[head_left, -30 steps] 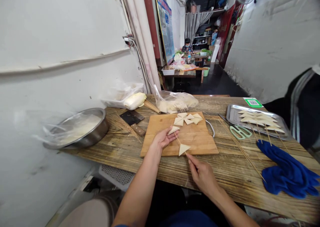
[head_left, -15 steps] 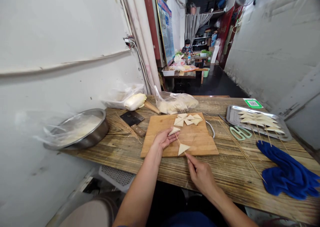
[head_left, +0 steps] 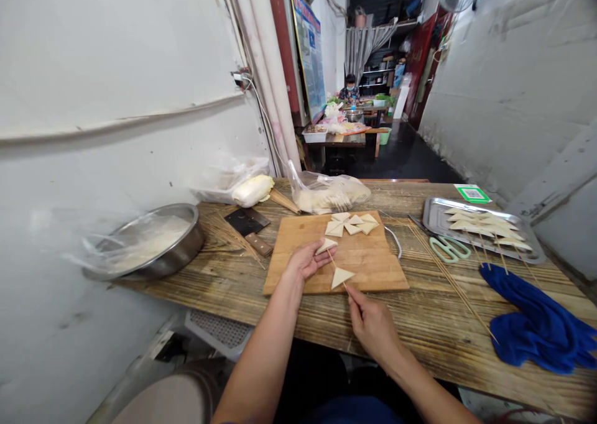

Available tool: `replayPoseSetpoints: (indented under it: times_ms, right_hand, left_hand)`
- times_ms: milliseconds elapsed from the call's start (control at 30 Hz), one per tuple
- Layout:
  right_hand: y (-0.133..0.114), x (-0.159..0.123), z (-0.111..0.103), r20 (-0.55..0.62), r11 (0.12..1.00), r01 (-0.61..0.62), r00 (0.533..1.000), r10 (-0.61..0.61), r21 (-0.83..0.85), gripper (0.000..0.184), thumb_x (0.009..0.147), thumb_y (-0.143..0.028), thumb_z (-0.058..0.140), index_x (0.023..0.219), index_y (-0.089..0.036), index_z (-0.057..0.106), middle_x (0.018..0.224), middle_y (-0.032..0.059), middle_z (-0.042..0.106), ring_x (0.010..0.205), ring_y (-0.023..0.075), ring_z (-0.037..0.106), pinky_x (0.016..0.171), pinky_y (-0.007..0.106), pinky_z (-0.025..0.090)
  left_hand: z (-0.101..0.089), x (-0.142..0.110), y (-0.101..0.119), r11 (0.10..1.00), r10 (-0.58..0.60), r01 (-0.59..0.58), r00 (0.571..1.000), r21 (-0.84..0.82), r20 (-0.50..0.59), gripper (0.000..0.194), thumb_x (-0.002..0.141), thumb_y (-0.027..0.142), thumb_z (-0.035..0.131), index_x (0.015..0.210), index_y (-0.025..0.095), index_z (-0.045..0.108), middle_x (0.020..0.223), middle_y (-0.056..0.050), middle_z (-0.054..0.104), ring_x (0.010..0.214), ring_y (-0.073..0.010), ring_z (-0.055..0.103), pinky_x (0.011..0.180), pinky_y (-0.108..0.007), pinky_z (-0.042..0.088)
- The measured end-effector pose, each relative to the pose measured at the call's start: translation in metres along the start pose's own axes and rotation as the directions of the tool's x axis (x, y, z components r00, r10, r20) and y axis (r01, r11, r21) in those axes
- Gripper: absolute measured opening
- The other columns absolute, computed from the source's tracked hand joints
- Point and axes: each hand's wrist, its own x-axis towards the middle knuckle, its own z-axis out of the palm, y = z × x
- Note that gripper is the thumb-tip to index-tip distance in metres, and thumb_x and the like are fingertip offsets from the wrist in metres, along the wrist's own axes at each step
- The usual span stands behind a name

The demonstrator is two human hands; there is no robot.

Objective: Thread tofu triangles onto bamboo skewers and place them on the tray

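Above the wooden cutting board (head_left: 289, 268), my left hand (head_left: 308, 260) is closed on a pale triangular slice (head_left: 326, 245), which looks like tofu. My right hand (head_left: 370, 315) pinches the lower end of a thin wooden skewer (head_left: 331, 258). A second pale triangle (head_left: 342, 278) is threaded on that skewer close to my right fingers. The skewer's upper end meets the slice in my left hand; how deep it goes I cannot tell. Several more triangles (head_left: 352, 223) lie at the board's far edge.
Left of the board are a cleaver (head_left: 247, 222), loose skewers and a steel basin (head_left: 198, 240). A cabbage (head_left: 253, 191) and a plastic bag (head_left: 329, 193) sit behind. To the right are scissors (head_left: 450, 248), a metal tray (head_left: 431, 209) of skewered triangles and a blue cloth (head_left: 532, 324).
Hardly anything differs. Both hands keep their hold on the slice and the skewer, and the view has shifted very slightly.
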Motion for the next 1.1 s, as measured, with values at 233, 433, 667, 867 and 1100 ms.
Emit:
replayPoseSetpoints:
  times_ms: [233,433,667,867,1100]
  right_hand:
    - [-0.004,0.005,-0.002,0.031,0.999,-0.013,0.999,0.014,-0.035,0.038,0.084,-0.020,0.036,0.110,-0.012,0.064,0.072,0.0093,0.072,0.057,0.0187,0.066,0.054,0.024,0.046]
    - [-0.004,0.007,-0.001,0.030,0.998,-0.007,1.000,0.009,-0.059,0.039,0.085,-0.019,0.035,0.111,-0.012,0.063,0.075,0.0100,0.072,0.059,0.0187,0.067,0.056,0.023,0.047]
    - [-0.001,0.004,0.006,0.017,0.998,0.034,0.999,-0.033,-0.044,0.040,0.086,-0.021,0.033,0.113,-0.012,0.062,0.071,0.0096,0.071,0.056,0.0174,0.065,0.054,0.022,0.047]
    - [-0.002,0.005,0.010,0.024,0.995,0.033,0.999,-0.030,-0.095,0.040,0.085,-0.021,0.034,0.112,-0.013,0.062,0.063,0.0088,0.070,0.051,0.0181,0.064,0.051,0.022,0.045]
    - [-0.003,0.005,0.009,0.024,0.996,0.034,0.999,-0.032,-0.077,0.039,0.085,-0.020,0.035,0.112,-0.013,0.062,0.070,0.0093,0.072,0.056,0.0174,0.066,0.054,0.021,0.046]
  left_hand:
    - [0.001,-0.001,0.000,1.000,-0.004,0.004,1.000,0.001,-0.014,0.009,0.079,0.014,0.055,0.084,0.008,0.059,0.078,-0.013,0.067,0.071,-0.0207,0.067,0.074,-0.036,0.053]
    - [0.001,-0.003,0.000,1.000,0.016,-0.016,1.000,0.014,0.022,0.012,0.081,0.019,0.054,0.085,0.008,0.058,0.082,-0.016,0.067,0.073,-0.0215,0.067,0.072,-0.036,0.053]
    - [-0.001,-0.002,-0.002,0.991,0.057,-0.055,0.998,-0.119,0.011,0.017,0.085,0.026,0.048,0.085,0.010,0.055,0.084,-0.015,0.067,0.082,-0.0230,0.065,0.079,-0.042,0.051]
    - [-0.001,0.001,-0.003,0.993,0.053,-0.056,0.998,-0.106,-0.031,0.010,0.083,0.016,0.049,0.087,0.008,0.054,0.080,-0.015,0.066,0.080,-0.0239,0.066,0.078,-0.043,0.052]
    - [-0.001,0.002,-0.002,0.995,0.029,-0.032,0.999,-0.099,-0.038,0.008,0.083,0.014,0.049,0.085,0.008,0.054,0.081,-0.014,0.066,0.079,-0.0237,0.066,0.076,-0.044,0.053]
